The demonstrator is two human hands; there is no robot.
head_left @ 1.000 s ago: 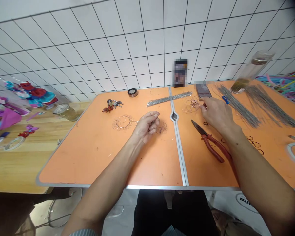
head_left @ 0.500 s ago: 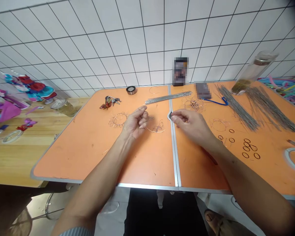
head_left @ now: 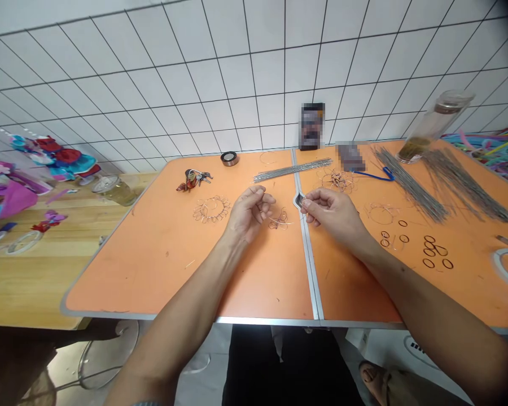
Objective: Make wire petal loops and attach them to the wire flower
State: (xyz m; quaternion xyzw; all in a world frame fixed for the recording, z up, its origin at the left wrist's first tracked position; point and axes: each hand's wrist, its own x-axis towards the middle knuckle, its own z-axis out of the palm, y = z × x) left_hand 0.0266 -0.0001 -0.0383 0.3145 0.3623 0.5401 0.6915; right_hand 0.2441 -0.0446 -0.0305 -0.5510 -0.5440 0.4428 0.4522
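Wire flower [head_left: 278,219] between pinching left hand [head_left: 249,213] and right hand [head_left: 332,213], finished flower [head_left: 212,208] left, rings [head_left: 427,248] right

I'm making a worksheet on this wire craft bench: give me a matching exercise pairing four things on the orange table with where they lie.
Things:
1. key bunch
2. tape roll
3. small dark rings
4. glass jar

Places:
A. back edge, near the tiled wall, left half
B. right half, beside the right forearm
C. left half, behind the wire flower
D. far right corner, by the straight wires

Pairs: 1-C, 2-A, 3-B, 4-D
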